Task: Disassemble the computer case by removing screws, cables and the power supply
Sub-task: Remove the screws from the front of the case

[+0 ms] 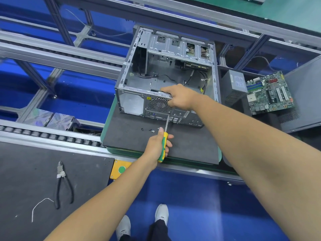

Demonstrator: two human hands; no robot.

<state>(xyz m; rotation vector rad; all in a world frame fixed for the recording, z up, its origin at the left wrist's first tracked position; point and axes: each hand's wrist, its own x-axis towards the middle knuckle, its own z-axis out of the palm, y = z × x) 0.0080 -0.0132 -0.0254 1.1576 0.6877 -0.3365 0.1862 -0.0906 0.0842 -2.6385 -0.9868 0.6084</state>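
My left hand (159,145) grips the screwdriver (165,138), its shaft pointing away from me to a screw, probably by the rear fan grille (159,104). My right hand (180,97), nearer, clasps the computer case (166,73) top edge just above.

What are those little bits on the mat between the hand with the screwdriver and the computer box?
In the head view, a few loose screws lie on the mat, between the left hand and the case.
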